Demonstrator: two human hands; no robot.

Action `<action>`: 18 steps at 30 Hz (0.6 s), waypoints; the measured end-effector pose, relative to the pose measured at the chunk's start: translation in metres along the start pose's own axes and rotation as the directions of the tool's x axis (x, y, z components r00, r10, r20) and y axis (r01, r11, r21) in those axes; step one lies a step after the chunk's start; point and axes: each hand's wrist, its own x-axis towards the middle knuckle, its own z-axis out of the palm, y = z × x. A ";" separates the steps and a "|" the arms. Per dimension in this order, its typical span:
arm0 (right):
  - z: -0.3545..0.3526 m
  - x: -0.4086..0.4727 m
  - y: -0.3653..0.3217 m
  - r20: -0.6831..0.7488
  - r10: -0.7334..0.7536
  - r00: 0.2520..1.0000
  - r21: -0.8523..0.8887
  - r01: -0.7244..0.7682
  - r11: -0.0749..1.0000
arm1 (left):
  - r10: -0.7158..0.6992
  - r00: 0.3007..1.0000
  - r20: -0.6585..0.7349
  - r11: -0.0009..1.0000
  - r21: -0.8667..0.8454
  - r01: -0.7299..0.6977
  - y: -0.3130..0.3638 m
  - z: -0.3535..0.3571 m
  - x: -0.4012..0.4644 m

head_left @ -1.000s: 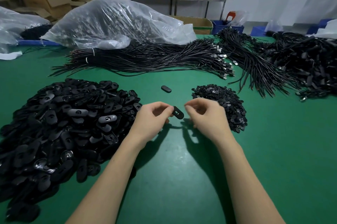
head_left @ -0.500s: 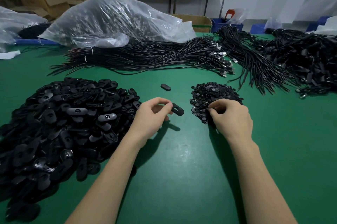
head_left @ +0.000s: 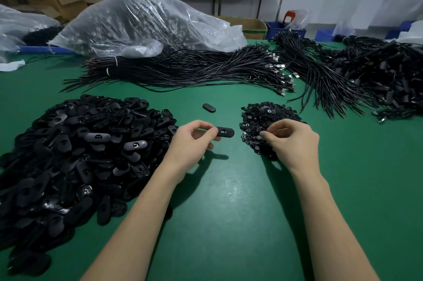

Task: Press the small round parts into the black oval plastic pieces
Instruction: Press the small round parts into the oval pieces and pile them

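Our left hand (head_left: pixel 191 143) pinches a black oval piece (head_left: pixel 225 132) above the green table (head_left: pixel 229 200), our right hand (head_left: pixel 291 141) curls its fingertips into the pile of small round parts (head_left: pixel 263 116), bare cloth between them.

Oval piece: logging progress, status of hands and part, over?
Left hand pinches oval piece, held above table. Right hand picking in pile of small round parts; whether it holds one, unclear. Nothing between them.

Bright overhead light throws dark shadows under both arms onto the table (head_left: pixel 229 223), with a pale glare patch there. Wide-angle bending warps the edges; focus is sharp.
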 end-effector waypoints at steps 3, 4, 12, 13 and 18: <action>-0.001 0.000 0.000 0.036 0.018 0.999 0.008 -0.018 1.000 | -0.009 1.000 0.002 0.999 -0.045 0.009 0.001 0.000 0.000; -0.001 0.000 0.001 0.052 0.024 0.998 0.009 -0.024 1.000 | -0.011 1.000 0.000 0.998 -0.059 0.011 0.002 0.000 -0.001; -0.005 0.000 -0.015 0.341 0.061 0.938 0.417 -0.209 0.885 | -0.124 0.992 0.007 0.966 -0.228 0.123 0.009 0.001 0.001; -0.005 -0.002 -0.019 0.425 0.056 0.903 0.476 -0.275 0.835 | -0.124 0.992 0.011 0.962 -0.245 0.123 0.009 0.001 0.002; 0.008 -0.007 -0.030 0.600 0.104 0.794 0.527 -0.489 0.695 | -0.100 0.993 0.065 0.965 -0.235 0.113 0.010 -0.001 -0.002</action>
